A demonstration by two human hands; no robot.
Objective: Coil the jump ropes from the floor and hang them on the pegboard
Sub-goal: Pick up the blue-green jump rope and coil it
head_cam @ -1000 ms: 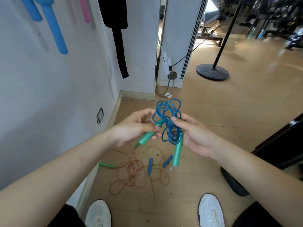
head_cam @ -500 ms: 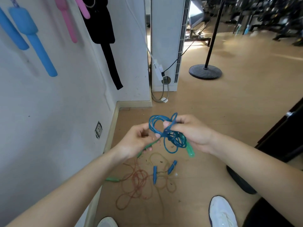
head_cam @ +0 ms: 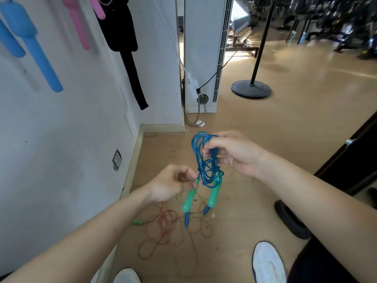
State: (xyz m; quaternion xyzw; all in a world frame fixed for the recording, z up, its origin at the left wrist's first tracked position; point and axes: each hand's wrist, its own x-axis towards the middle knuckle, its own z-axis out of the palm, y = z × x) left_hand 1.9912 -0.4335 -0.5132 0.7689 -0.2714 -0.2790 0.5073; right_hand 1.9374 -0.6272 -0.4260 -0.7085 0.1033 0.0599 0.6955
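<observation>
Rope [head_cam: 163, 225] lies tangled on wooden floor [head_cam: 275, 144] beside white wall [head_cam: 71, 135].

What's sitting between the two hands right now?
In the head view, the coiled blue jump rope: the right hand grips its top loops, the left hand pinches it at one green handle.
</observation>
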